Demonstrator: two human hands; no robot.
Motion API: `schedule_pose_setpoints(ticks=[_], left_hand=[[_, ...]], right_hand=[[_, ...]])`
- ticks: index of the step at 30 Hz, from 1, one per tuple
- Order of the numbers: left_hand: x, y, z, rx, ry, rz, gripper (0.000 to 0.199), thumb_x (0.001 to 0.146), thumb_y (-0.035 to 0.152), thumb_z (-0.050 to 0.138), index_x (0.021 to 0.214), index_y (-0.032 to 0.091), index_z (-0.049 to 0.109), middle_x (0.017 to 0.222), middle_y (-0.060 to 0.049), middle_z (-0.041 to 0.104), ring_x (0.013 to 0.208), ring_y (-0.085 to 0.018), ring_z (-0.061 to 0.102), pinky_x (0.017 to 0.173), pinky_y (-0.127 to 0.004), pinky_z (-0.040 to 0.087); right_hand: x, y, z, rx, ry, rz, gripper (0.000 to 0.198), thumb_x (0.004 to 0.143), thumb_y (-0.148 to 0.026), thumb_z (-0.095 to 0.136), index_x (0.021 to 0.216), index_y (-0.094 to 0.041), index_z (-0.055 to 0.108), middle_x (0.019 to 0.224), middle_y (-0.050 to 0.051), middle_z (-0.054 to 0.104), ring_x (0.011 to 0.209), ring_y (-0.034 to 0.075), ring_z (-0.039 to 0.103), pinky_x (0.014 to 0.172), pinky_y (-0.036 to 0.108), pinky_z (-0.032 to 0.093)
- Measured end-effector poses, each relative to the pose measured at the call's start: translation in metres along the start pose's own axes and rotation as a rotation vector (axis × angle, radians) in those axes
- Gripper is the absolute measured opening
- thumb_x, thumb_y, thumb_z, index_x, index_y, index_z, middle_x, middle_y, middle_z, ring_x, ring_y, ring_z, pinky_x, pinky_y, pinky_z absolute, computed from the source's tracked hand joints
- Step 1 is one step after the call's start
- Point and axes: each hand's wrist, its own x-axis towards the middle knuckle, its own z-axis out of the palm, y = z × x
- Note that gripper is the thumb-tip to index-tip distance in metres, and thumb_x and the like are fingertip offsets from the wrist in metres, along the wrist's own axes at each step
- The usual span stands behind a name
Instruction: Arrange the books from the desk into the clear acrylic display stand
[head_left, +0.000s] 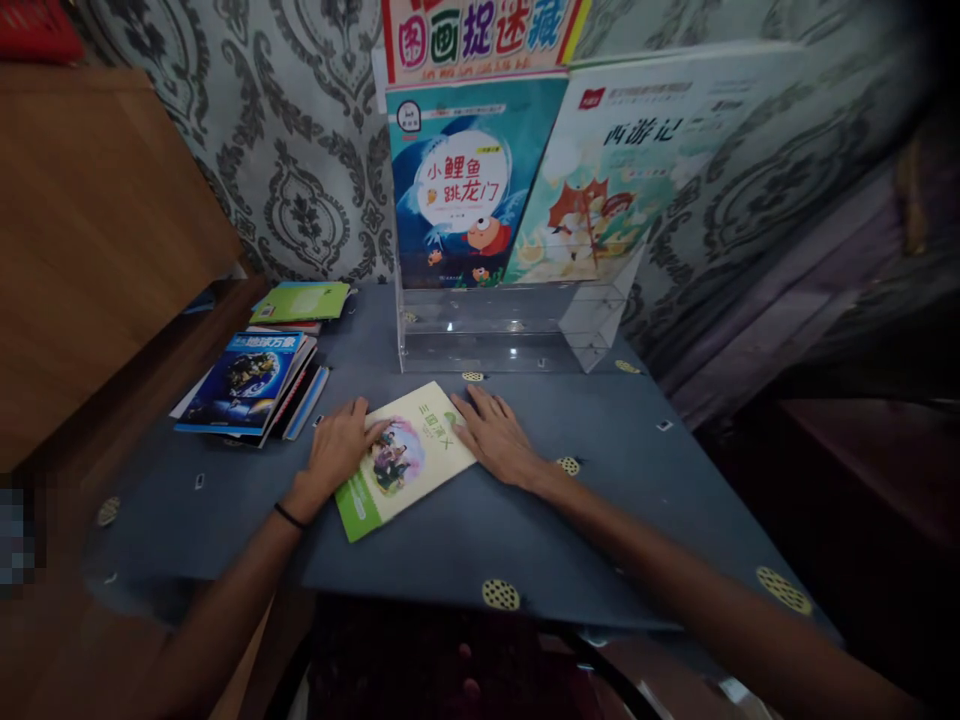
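One booklet (431,465) with a pale cover and a green band is laid aslant on the table (585,540), between two hands. Its left edge is touched by the left hand (337,445), half open, its thumb laid on the cover; one black band (289,516) is worn at that wrist. The right edge is covered by the right hand (495,435), held open and fairly flat, fingers slightly parted. Two piles of books, a front pile (244,385) and a back pile (300,300), are seen at left. Three books (420,255) are displayed on one clear rack (592,325).
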Motion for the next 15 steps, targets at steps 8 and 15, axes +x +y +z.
schedule_pose_setpoints(ticks=[8,15], left_hand=[[-0.051,0.03,-0.007,-0.019,-0.205,-0.009,0.036,0.106,0.04,0.03,0.124,0.019,0.052,0.088,-0.011,0.076,0.086,-0.028,0.075,0.072,-0.033,0.051],[-0.072,0.041,0.004,0.006,-0.213,-0.068,0.035,0.103,0.022,0.029,0.131,0.016,0.048,0.089,-0.013,0.077,0.083,-0.026,0.076,0.071,-0.033,0.051]], right_hand=[[0.014,-0.038,-0.013,-0.006,0.03,-0.025,0.04,0.1,-0.016,0.038,0.133,-0.01,0.06,0.154,0.022,0.045,0.147,0.031,0.036,0.12,0.056,0.027],[0.004,-0.115,0.012,0.273,-0.026,-0.288,0.053,0.103,-0.029,0.035,0.149,-0.004,0.042,0.158,0.02,0.04,0.152,0.025,0.028,0.124,0.045,0.028]])
